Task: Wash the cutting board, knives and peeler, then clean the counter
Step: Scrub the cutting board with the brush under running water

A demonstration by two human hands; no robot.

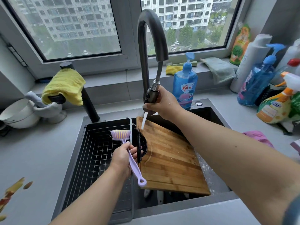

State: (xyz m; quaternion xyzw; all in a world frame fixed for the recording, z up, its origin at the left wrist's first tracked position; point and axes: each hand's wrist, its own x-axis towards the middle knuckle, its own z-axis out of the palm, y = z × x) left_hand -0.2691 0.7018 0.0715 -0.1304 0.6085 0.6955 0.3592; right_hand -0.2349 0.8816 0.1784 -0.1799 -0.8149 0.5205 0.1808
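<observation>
A wooden cutting board [173, 158] lies tilted across the right half of the dark sink [215, 116]. My right hand [164, 104] grips the pull-out faucet spray head [151, 95], and a water stream [144, 120] falls onto the board's far left corner. My left hand [123, 155] holds a purple dish brush [125, 140] with its bristles up, together with a black holed utensil [141, 145] pressed against the board's left edge. What that utensil is I cannot tell. Pale handles [159, 196] show under the board's near edge.
A black wire rack [100, 153] fills the sink's left half. Vegetable peels [14, 190] lie on the counter at lower left. A blue soap bottle [185, 85], spray bottles [276, 104] and a pink cloth [258, 137] stand right; a yellow cloth [65, 86] and white bowl [17, 114] left.
</observation>
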